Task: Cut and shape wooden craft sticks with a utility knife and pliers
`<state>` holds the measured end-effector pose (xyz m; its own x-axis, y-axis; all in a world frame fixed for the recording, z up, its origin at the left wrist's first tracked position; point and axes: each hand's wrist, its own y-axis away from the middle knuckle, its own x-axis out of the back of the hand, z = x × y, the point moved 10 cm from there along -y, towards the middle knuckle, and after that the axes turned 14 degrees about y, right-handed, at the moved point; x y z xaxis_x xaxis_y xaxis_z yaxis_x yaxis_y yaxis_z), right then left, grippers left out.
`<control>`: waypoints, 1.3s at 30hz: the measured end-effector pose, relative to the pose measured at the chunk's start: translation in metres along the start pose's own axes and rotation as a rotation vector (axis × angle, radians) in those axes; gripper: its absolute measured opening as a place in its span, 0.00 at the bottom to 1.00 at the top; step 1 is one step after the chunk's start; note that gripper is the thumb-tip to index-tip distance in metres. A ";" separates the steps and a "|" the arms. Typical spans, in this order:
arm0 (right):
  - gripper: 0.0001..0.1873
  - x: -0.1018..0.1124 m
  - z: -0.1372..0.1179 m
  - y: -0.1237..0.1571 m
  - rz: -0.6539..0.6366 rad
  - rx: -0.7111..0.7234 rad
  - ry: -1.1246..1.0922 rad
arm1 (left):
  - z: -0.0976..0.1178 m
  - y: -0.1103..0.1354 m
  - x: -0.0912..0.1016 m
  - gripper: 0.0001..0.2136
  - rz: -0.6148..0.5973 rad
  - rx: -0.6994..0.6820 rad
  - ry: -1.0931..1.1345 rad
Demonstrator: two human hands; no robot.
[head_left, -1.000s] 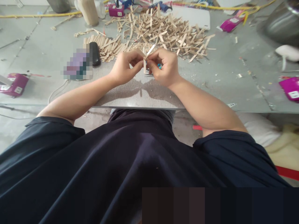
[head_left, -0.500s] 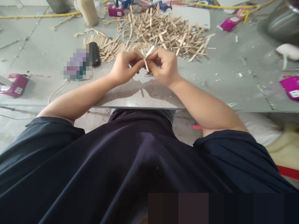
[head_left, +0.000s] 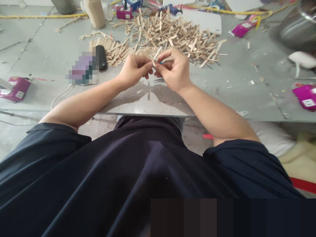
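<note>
Between my two hands is a small piece of crossed wooden craft sticks, shaped like a little propeller. My left hand is closed, with thumb and forefinger pinching the piece from the left. My right hand is bent around its other side, the thumb tip at the crossing and the forefinger arched above. A thin pointed metal tool shows under the right fingers, and a bit of blue shows between them; its kind is hidden.
Beyond my hands lies a big heap of crossed sticks, with loose flat sticks to its left. A black case stands beside a blurred-out object. Magenta boxes and a yellow cord lie on the grey table.
The crossed piece has turned between my fingers, and its near stick now looks shorter. My right forefinger has lifted a little and the right hand has shifted slightly right.
</note>
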<state>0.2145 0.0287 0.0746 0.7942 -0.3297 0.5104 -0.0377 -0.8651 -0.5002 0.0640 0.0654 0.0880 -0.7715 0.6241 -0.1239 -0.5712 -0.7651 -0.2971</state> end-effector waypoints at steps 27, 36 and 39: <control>0.39 0.006 -0.018 0.001 -0.259 0.043 0.567 | -0.032 -0.001 0.002 0.17 -0.010 0.274 0.128; 0.23 0.007 -0.021 0.000 -0.237 0.016 0.599 | -0.034 -0.001 0.017 0.09 0.142 0.269 0.134; 0.23 0.007 -0.021 0.000 -0.254 -0.017 0.605 | -0.037 -0.004 0.026 0.05 0.197 0.255 0.128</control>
<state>0.2072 0.0188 0.0927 0.2981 -0.2644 0.9172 0.0930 -0.9482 -0.3036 0.0560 0.0905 0.0506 -0.8418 0.4625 -0.2783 -0.4786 -0.8779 -0.0112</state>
